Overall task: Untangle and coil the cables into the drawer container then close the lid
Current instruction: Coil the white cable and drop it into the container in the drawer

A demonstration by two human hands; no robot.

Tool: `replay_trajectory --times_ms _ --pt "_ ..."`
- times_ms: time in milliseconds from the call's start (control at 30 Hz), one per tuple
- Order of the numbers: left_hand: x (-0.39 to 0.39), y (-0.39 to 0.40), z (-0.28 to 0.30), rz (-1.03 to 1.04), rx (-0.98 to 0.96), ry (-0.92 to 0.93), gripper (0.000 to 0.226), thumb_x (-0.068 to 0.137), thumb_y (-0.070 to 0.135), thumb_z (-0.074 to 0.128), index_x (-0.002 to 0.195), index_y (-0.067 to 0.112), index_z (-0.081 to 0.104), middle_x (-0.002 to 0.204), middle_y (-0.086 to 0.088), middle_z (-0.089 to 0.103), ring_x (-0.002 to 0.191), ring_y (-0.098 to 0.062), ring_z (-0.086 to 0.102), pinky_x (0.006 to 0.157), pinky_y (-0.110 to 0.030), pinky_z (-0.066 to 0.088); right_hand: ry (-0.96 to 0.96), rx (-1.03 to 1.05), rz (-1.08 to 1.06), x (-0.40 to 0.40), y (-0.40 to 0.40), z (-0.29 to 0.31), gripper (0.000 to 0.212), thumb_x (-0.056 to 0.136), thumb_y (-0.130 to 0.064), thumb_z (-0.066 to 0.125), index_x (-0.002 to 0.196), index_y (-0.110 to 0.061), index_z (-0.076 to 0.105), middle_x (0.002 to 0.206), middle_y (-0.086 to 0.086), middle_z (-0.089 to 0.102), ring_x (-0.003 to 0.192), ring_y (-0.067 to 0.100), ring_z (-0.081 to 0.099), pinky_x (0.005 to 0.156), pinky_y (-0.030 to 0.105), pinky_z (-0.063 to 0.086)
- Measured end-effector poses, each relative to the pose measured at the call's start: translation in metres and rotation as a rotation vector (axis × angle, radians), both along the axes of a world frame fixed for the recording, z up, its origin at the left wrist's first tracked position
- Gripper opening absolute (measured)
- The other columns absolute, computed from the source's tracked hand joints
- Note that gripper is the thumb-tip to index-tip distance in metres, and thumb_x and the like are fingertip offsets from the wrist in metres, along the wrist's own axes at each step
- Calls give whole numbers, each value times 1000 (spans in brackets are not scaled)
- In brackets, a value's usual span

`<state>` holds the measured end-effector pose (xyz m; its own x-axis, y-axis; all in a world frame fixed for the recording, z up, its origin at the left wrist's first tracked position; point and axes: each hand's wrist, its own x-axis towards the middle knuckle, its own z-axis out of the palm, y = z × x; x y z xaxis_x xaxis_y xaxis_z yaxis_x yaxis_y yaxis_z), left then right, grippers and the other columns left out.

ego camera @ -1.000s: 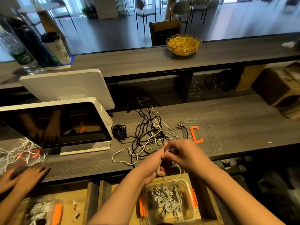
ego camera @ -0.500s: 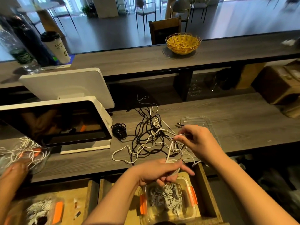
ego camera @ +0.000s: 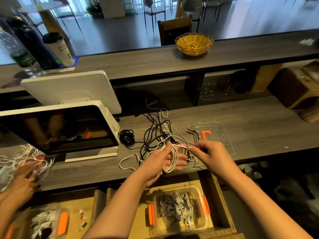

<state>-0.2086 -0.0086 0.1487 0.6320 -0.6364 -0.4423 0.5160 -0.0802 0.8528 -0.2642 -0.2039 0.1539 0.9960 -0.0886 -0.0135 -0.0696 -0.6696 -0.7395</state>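
Observation:
A tangle of black and white cables (ego camera: 160, 135) lies on the grey counter. My left hand (ego camera: 162, 161) is held palm up with fingers spread, and a white cable (ego camera: 173, 158) is looped around them in a few turns. My right hand (ego camera: 207, 152) pinches the same cable's strand just right of the left fingertips. Below, in the open wooden drawer (ego camera: 222, 200), stands a clear container (ego camera: 203, 221) with orange clips, holding coiled cables. Its clear lid (ego camera: 222, 133) with an orange clip lies on the counter behind my right hand.
A white point-of-sale screen (ego camera: 69, 128) stands at the left. Another person's hand (ego camera: 24, 178) works on white cables beside a second container (ego camera: 57, 219) in the left drawer. A yellow basket (ego camera: 194, 44), a paper cup (ego camera: 60, 49) and bottles stand on the upper shelf.
My left hand rose from over the drawer and turned palm up with the white cable wound around its fingers. My right hand came closer, leading the strand toward the left fingertips.

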Motion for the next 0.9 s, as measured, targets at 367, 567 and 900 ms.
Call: replay_trajectory --times_ms 367,567,900 --pt "-5 -13 -1 443 -395 139 55 103 55 24 131 26 60 112 -13 73 108 -26 69 96 -40 52 81 61 97 -8 29 -11 18 100 -39 52 88 -37 66 70 -4 64 63 8 57 58 24 42" --pt "-4 -15 -3 571 -437 233 52 104 53 32 131 21 62 73 -1 54 61 -11 50 64 -28 46 103 16 145 -14 40 -11 25 101 -40 52 86 -27 68 62 -6 58 59 6 52 55 20 35" --pt "1 -15 -11 664 -62 -96 51 100 59 31 107 17 59 67 6 36 56 -7 29 54 -23 26 156 -110 280 -26 68 -17 26 102 -37 47 86 -20 60 69 -3 59 63 13 53 60 35 42"
